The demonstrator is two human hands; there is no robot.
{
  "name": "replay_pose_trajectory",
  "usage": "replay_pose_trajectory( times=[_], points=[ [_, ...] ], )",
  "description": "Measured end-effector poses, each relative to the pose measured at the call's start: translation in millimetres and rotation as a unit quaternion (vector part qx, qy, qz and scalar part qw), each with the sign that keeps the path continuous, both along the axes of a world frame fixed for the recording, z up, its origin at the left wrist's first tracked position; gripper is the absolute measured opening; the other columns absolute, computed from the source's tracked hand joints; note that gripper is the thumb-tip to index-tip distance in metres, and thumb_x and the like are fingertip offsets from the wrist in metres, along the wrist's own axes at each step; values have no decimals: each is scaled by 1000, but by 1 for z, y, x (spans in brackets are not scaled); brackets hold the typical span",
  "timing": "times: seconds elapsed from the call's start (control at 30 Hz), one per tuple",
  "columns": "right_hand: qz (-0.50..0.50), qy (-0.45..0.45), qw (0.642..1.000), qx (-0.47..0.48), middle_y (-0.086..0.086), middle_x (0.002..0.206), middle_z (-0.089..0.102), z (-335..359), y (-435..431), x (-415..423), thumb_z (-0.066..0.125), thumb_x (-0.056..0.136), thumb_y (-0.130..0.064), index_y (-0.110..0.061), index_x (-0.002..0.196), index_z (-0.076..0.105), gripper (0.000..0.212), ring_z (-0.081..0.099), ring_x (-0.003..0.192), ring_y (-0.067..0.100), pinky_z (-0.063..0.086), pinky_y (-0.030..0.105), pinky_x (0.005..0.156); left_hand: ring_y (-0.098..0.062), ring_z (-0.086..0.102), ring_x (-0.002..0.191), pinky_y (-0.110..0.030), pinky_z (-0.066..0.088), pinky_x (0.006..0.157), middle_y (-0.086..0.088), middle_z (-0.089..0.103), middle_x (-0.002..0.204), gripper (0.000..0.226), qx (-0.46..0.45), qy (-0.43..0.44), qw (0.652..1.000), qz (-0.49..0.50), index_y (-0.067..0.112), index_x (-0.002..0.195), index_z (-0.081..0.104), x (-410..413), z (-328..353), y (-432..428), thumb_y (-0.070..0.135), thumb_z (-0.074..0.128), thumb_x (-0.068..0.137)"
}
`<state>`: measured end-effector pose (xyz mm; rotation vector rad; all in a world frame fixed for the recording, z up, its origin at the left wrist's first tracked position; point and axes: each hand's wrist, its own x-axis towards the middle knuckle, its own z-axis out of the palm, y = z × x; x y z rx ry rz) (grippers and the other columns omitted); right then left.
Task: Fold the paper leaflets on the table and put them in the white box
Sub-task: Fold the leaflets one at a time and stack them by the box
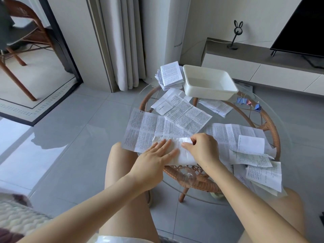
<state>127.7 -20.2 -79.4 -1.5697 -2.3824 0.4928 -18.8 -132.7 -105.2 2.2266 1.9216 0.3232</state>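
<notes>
Early days tbh: box [206, 93] empty, folded stack [171, 76] beside it; left hand [154, 159] flat on leaflet [183, 156], right hand [201, 149] pinching its fold.

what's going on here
A person is folding a leaflet at the near edge of the table. The left hand presses it flat while the right hand pinches its folded edge. Other loose leaflets lie unfolded around it. The white box looks empty, with a stack of folded leaflets beside it.

Creased paper leaflets [150, 130], glossy plastic box [209, 82], glass-topped wicker table [270, 127].
</notes>
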Motion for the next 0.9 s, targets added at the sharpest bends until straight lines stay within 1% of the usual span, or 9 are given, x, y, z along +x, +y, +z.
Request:
replay_pose_trajectory(
  times=[0.13,0.33,0.5,0.6,0.67,0.7,0.77,0.83,0.9],
  points=[
    [-7,-2,1000,0,-6,50,28,2,0,-1,70,83,-32,-19,50,27,56,33,55,18,18,23,44,-16,-12,144,-20,-17,110,-3,-3,159,78,6,-3,1000,20,39,149,14,-3,3,0,1,39,86],
    [-10,-19,1000,-5,-1,51,36,2,2,-3,69,84,-31,-14,52,34,50,42,61,25,24,30,48,-17,-11,144,-21,-17,110,-6,-1,159,74,10,-20,1000,20,40,148,16,-6,3,-1,3,36,87],
    [-29,-17,999,-17,-1,53,40,-1,4,-3,69,83,-30,-15,53,37,47,44,63,24,24,27,46,-17,-13,146,-21,-18,111,-2,-7,159,72,-1,-1,1000,24,43,148,8,-6,4,0,4,32,92],
    [-44,4,998,-33,3,81,61,3,2,-6,70,83,-26,-12,82,58,19,57,82,26,35,27,61,-17,-13,146,-21,-18,112,-2,-8,159,73,-1,1,1000,20,44,148,7,-7,5,-1,3,32,92],
    [-50,-33,998,34,7,101,62,6,-6,-9,72,81,-16,-12,108,57,32,58,96,29,43,31,73,-18,-12,146,-21,-17,112,-3,-7,159,74,-3,-5,1000,17,44,148,9,-7,5,-1,2,32,92],
    [-25,-60,992,110,8,104,62,6,-12,-11,76,75,-8,-11,113,58,42,58,96,30,46,34,74,-18,-11,146,-22,-16,113,-3,-7,159,74,-4,-6,1000,16,44,148,10,-8,5,0,2,32,91],
    [46,-29,972,227,10,99,66,2,-27,-14,80,63,0,-5,107,65,47,61,89,31,51,36,73,-18,-11,146,-24,-12,116,-2,-7,159,73,-6,3,1000,16,44,147,9,-8,3,0,3,31,91],
    [126,12,961,245,13,101,67,-12,-40,-14,74,71,-2,-1,103,67,32,63,92,31,52,38,82,-21,-4,147,-26,-7,118,-6,0,159,70,9,-3,1000,9,42,148,16,-7,2,0,6,28,88],
    [149,11,969,195,16,114,65,-27,-50,-9,57,86,-12,3,110,65,29,62,104,32,50,40,94,-27,14,146,-30,3,117,-12,19,156,71,18,-3,1000,12,36,144,37,-7,3,0,8,29,79]
  ],
)
